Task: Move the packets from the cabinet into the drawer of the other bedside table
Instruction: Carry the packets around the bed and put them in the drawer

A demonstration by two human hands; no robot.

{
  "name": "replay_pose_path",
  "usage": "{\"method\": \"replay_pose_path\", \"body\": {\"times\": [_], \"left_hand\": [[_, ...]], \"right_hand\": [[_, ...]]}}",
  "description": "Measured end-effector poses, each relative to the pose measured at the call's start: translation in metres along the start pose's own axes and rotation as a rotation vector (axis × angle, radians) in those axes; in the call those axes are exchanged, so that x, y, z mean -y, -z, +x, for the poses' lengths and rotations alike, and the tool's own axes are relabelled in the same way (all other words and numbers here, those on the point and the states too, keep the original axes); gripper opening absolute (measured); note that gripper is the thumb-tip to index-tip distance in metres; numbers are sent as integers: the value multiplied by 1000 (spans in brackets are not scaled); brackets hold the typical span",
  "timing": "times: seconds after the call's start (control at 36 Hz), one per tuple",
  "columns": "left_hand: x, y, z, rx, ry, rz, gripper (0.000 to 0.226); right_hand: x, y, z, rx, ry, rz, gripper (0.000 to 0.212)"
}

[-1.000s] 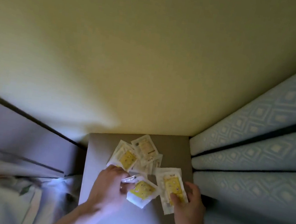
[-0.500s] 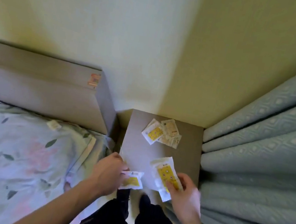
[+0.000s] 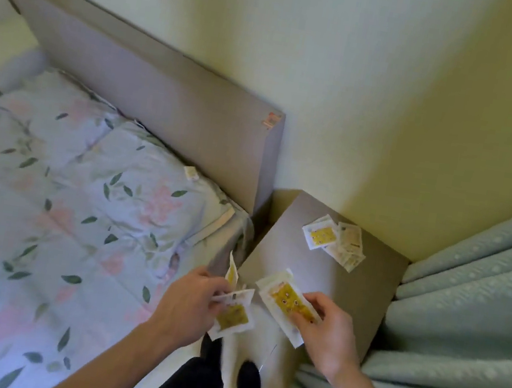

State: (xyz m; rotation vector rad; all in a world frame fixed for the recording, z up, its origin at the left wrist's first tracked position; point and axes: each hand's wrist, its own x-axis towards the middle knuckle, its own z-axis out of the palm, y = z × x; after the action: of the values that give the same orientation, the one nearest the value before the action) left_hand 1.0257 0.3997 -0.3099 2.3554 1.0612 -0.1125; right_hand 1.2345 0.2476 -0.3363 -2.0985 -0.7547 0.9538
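The person is standing at the near edge of the desk [image 3: 303, 267], a grey bedside unit wedged between the bed [image 3: 64, 198] and the curtain [image 3: 479, 310]; the left hand [image 3: 188, 306] is pinching a packet [image 3: 235, 315] with a yellow panel between thumb and curled fingers, and a second, thinner packet edge [image 3: 231, 273] is standing up just above that grip, though whether the same fingers are holding it I cannot tell; the right hand [image 3: 326, 334] is gripping a larger yellow-panelled packet [image 3: 285, 301], fingers curled over its lower end, the packet lying tilted over the near edge of the desk; a loose pile of packets [image 3: 335, 240] is lying overlapped near the far edge, towards the far right corner, well apart from both hands; no drawer is showing in this view; in my judgement the collecting step is in hand, with the carry to the other bedside table not yet begun; the next move is calling for either gathering the far pile into the already loaded hands, which risks a slip, or turning away with the present load and returning for the rest.
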Motion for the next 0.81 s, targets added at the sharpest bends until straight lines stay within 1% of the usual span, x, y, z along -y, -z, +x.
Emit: {"method": "replay_pose_path", "body": {"times": [0.08,0.14,0.33,0.44,0.56,0.67,0.81], "left_hand": [[11,2,-44,-39,119,-35,13],[22,3,-75,-70,206,-67,13],[68,2,-200,-255,442,-109,13],[99,-2,-281,-346,545,-134,18],[128,-7,-364,-402,665,-178,21],[157,-15,-455,-446,762,-210,26],[197,-30,-563,-503,868,-175,31]], "right_hand": [[8,-14,-17,48,62,-24,13],[16,-27,-30,108,102,-24,13],[64,-95,-82,336,272,-67,17],[91,-151,-126,436,364,-79,14],[112,-215,-183,524,434,-83,12],[115,-283,-246,605,504,-132,13],[121,-360,-330,722,564,-145,12]]}}
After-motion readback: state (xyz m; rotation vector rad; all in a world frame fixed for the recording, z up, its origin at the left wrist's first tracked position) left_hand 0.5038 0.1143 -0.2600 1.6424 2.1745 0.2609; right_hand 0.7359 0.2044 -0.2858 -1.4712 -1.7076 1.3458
